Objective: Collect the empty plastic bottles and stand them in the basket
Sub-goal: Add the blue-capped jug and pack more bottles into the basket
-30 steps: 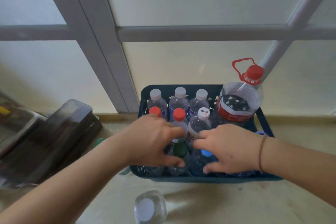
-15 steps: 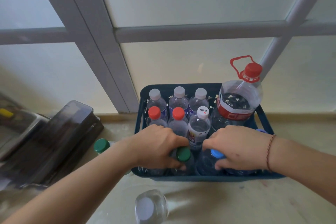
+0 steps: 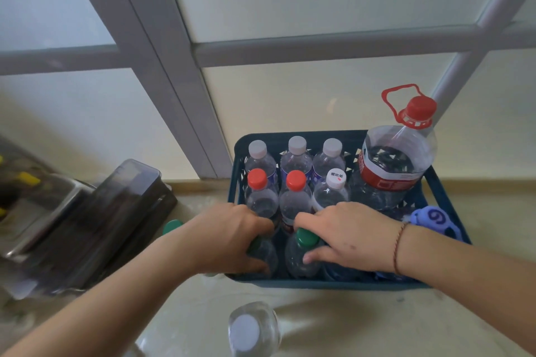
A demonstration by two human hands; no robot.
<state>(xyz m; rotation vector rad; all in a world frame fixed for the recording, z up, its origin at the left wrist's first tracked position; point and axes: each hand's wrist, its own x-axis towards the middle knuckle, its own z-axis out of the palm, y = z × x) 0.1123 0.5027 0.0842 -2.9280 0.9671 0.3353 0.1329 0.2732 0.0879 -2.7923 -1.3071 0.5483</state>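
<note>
A dark blue basket [image 3: 333, 284] stands on the pale floor by the wall. Upright in it are three white-capped bottles [image 3: 297, 153] at the back, two red-capped bottles [image 3: 295, 182] with a white-capped one in the middle row, and a big red-capped jug [image 3: 397, 165] on the right. My left hand [image 3: 229, 238] grips a green-capped bottle [image 3: 265, 252] in the front left corner, its cap mostly hidden. My right hand [image 3: 353, 235] wraps around the neck of a second green-capped bottle [image 3: 304, 236] in the front middle.
A clear white-capped bottle [image 3: 249, 330] stands on the floor before the basket. Another green-capped bottle [image 3: 172, 226] lies behind my left wrist, outside the basket. A blue swirl-marked object [image 3: 432, 220] sits at the basket's right edge. A dark plastic box [image 3: 116, 211] lies to the left.
My left hand has shifted left onto the front corner bottle. My right hand has moved left off the blue-capped bottle onto the middle green-capped one.
</note>
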